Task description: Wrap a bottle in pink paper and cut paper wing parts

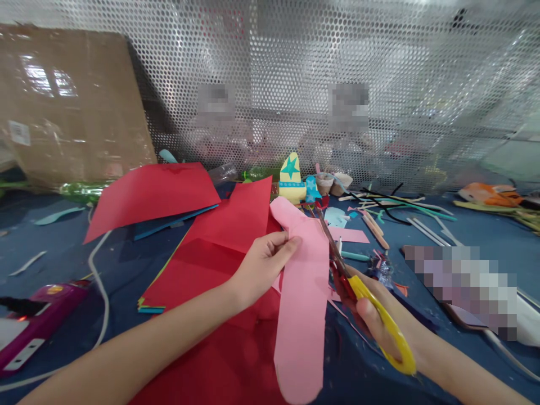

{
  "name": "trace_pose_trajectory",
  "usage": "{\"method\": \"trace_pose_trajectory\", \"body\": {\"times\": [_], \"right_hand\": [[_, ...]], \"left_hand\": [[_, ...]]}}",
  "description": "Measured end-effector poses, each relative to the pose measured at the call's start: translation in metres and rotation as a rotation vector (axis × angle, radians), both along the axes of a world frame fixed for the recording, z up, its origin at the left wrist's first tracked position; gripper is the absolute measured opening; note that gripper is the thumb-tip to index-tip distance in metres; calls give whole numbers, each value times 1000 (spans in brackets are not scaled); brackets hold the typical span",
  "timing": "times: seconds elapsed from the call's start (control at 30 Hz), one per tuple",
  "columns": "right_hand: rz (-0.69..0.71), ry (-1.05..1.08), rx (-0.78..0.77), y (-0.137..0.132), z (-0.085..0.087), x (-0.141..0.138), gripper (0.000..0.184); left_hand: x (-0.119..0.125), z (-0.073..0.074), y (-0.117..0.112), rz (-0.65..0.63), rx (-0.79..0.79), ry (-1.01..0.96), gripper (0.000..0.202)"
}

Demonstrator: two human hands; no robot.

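My left hand (270, 259) pinches a long strip of pink paper (301, 326) near its upper part, thumb on top. The strip has a rounded lower end, and its upper end folds over to the left. In my right hand (379, 309) are scissors with yellow handles (390, 323). Their blades point up and left, at the strip's upper right edge; whether they touch the paper I cannot tell. Below my left hand lie red paper sheets (211, 270), with blue and yellow-green edges showing underneath.
A yellow paper rocket (291, 183) stands behind the strip. Sticks and pipe cleaners (392, 202) lie at the back right, near a phone-like device (459, 292). A purple power strip (46, 315) with a white cable is at left. A cardboard sheet (76, 101) leans against the perforated metal wall.
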State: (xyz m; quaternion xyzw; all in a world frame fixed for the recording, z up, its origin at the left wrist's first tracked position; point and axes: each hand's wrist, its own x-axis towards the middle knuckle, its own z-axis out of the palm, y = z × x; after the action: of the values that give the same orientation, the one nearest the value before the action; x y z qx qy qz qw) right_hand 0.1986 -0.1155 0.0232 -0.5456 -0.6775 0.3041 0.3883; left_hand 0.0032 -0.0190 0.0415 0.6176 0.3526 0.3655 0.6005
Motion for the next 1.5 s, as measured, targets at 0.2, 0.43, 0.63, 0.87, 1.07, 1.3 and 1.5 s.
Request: {"method": "trace_pose_trajectory", "body": {"times": [0.2, 0.43, 0.63, 0.87, 1.07, 1.3, 1.5], "right_hand": [[-4, -23, 30, 2, 4, -2, 58], [-6, 39, -36, -2, 2, -7, 59], [-3, 4, -88, -2, 1, -6, 62], [52, -2, -105, 1, 2, -2, 63], [65, -4, -163, 3, 4, 1, 66], [58, 3, -171, 3, 0, 2, 64], [109, -106, -40, 0, 7, 2, 57]], "left_hand": [[0, 2, 0, -29, -55, -37, 37], [0, 3, 1, -20, -80, -71, 37], [0, 4, 2, -15, -72, -60, 36], [-2, 3, 9, -18, -27, -49, 35], [-8, 4, 20, 28, 152, 73, 34], [-8, 5, 23, 37, 223, 96, 34], [-12, 10, 22, -1, 303, 138, 35]]}}
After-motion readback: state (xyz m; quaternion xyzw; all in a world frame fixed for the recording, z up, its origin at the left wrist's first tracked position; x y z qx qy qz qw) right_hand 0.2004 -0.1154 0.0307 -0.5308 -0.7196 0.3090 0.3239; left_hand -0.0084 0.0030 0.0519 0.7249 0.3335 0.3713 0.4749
